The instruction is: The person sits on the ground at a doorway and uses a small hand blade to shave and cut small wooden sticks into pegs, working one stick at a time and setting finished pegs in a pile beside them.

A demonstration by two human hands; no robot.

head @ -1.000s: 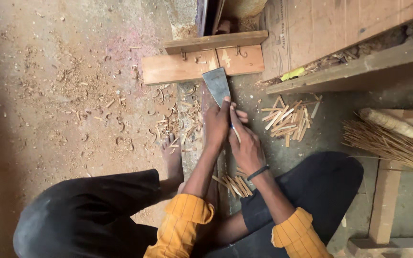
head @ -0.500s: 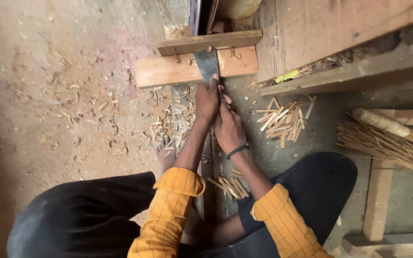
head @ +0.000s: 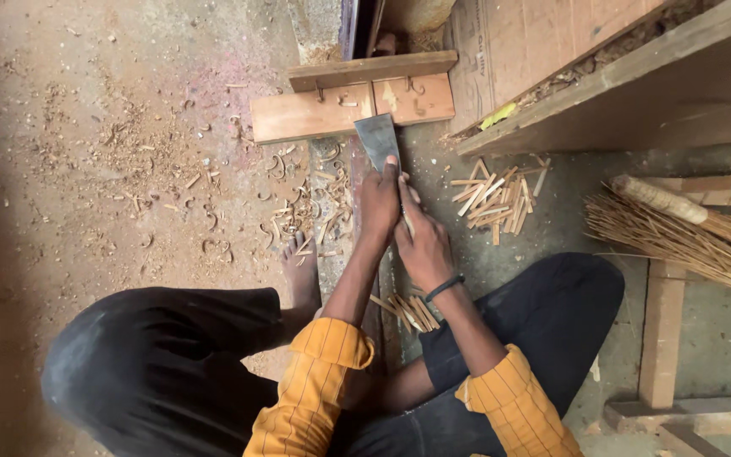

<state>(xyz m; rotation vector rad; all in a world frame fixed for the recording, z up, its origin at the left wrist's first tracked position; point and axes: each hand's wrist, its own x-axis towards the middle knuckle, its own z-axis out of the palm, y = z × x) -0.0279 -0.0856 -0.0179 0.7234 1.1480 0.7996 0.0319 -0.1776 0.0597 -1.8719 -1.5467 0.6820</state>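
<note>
Head view: left hand (head: 380, 203) was closed round the blade (head: 379, 140), edge by the block (head: 349, 110); right hand (head: 423, 245) pinched a thin stick (head: 407, 222) under it. Risk judged: a slip would cut those fingers; loose sticks (head: 494, 199) lay near.

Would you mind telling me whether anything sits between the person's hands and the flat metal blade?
Nothing visible does. The left hand lies directly on the metal blade, and the right hand is beside it, pressed close around a thin stick.
</note>
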